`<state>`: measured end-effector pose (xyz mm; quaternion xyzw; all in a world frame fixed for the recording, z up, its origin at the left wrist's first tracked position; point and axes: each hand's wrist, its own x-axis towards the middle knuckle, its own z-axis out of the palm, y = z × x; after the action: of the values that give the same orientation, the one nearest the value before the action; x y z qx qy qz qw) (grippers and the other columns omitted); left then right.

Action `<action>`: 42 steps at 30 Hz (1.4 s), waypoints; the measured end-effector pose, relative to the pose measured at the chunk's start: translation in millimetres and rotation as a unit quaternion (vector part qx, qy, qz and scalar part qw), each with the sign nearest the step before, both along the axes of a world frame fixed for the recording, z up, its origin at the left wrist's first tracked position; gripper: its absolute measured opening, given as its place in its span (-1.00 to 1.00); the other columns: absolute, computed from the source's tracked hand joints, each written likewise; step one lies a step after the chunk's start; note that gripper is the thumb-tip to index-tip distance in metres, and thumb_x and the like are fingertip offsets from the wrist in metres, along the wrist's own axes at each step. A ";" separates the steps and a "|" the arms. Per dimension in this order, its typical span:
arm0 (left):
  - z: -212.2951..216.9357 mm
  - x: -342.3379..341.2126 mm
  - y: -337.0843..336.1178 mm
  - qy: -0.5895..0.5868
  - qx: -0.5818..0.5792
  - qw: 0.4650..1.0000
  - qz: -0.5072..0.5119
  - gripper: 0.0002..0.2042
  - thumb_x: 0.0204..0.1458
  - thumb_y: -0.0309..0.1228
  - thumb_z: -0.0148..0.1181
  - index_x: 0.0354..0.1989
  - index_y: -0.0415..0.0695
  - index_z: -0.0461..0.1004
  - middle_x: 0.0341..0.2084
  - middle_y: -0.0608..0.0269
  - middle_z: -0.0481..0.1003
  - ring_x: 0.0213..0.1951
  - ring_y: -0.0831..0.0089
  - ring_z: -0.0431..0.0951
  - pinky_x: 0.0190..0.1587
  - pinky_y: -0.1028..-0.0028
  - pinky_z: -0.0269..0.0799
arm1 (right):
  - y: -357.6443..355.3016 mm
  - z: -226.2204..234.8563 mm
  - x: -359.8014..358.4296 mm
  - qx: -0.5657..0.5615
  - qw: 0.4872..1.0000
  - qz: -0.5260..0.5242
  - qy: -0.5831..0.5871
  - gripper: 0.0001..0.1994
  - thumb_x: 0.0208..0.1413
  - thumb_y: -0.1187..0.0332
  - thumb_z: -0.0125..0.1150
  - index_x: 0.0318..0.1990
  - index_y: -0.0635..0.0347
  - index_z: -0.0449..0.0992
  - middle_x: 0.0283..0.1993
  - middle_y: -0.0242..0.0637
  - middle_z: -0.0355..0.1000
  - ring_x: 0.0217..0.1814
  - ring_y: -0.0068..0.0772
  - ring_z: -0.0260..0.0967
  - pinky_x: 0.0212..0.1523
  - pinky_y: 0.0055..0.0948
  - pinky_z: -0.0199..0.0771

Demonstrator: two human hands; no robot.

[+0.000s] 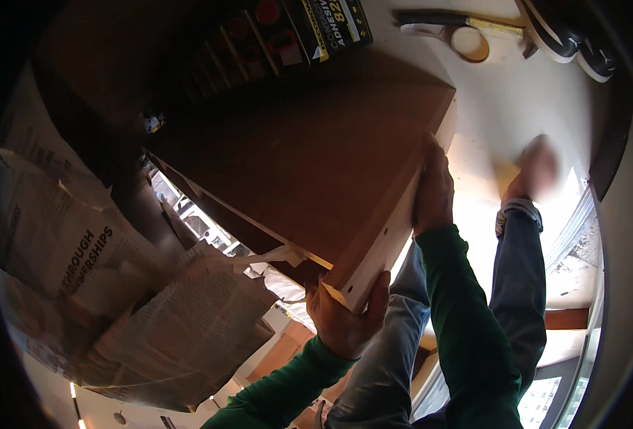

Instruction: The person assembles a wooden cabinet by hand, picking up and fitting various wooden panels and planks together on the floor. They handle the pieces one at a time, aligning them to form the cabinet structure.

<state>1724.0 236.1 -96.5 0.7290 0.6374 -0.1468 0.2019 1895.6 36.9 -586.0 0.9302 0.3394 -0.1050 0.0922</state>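
Note:
A brown wooden box-like piece [295,164], perhaps a drawer or cabinet part, is tilted in front of me. Its pale long edge has small dark holes. My left hand [349,314] is closed round the near corner, thumb on the pale edge, with a torn yellowish scrap beside the fingers. Farther up the same side, my right hand [434,186] presses along the edge with its fingers together. A loose strip of pale tape or paper [277,256] hangs from the piece near my left hand. The far underside is in shadow.
Printed newspaper sheets [180,322] hang at the left. A black box with yellow print [334,28] stands beyond the piece. A hammer [467,21], a tape roll [470,44] and dark shoes [560,39] lie far right. My blurred bare foot [538,168] rests on the right.

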 end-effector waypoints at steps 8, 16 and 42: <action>-8.0 -3.5 1.5 -0.019 0.058 0.998 -0.012 -0.45 -0.05 -0.19 0.39 -0.01 -0.32 0.37 -0.33 -0.05 0.50 -0.34 -0.03 0.55 -0.19 0.14 0.43 | 214.1 280.6 -111.1 0.198 0.519 -0.512 0.656 -0.07 0.14 -0.32 -0.04 0.23 0.57 0.26 0.19 0.28 0.35 0.24 0.08 0.33 0.27 -0.28 0.24; -15.6 -18.5 1.7 -0.053 0.165 0.978 -0.119 -0.49 0.00 -0.21 0.36 -0.11 -0.42 0.32 -0.55 -0.05 0.45 -0.54 -0.04 0.49 -0.44 0.13 0.36 | 210.7 256.6 -123.4 0.273 0.482 -0.464 0.691 -0.05 0.09 -0.38 0.01 0.19 0.52 0.39 0.19 0.18 0.41 0.26 -0.03 0.33 0.28 -0.31 0.22; 15.2 -310.6 -283.2 -0.313 -0.066 0.946 -0.060 -0.63 0.10 -0.26 0.27 0.02 -0.17 0.46 -0.06 0.08 0.49 -0.06 0.14 0.47 0.02 0.21 0.32 | 145.5 496.1 -262.3 0.681 0.638 0.287 0.218 -0.77 0.28 0.54 0.05 0.03 0.35 0.51 0.07 -0.04 0.49 0.15 -0.25 0.43 0.13 -0.36 0.44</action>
<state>1413.4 -47.1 -81.3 0.7600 0.4861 0.0347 0.4300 1633.3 182.4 -89.9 0.5357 0.5750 -0.0126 -0.6183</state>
